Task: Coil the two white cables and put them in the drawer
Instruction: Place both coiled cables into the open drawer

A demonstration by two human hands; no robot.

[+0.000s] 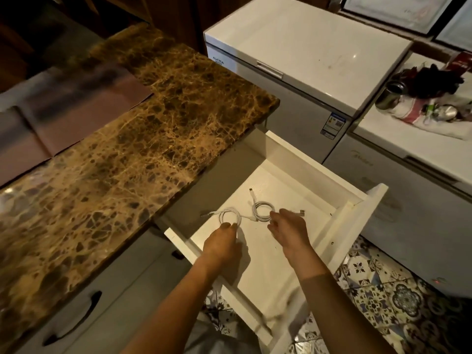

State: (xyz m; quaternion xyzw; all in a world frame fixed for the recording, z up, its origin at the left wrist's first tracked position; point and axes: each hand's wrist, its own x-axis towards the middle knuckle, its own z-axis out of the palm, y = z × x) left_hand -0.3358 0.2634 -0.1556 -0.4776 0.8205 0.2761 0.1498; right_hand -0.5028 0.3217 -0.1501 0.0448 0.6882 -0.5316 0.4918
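A white drawer (301,162) stands pulled out from under the brown marble counter. Two coiled white cables lie side by side on its floor. My left hand (222,245) pinches the near edge of the left coil (229,215) with curled fingertips. My right hand (287,231) has its fingertips on the near right edge of the right coil (263,210), fingers bent around the loop. The plug ends of the cables stick out loose from both coils, one toward the back of the drawer, one to the right.
The marble counter (132,149) runs along the left, with a grey cabinet front and black handle (74,320) below it. A white chest freezer (306,54) stands behind the drawer, another freezer (398,154) with clutter on the right. Patterned floor tiles (378,297) show below.
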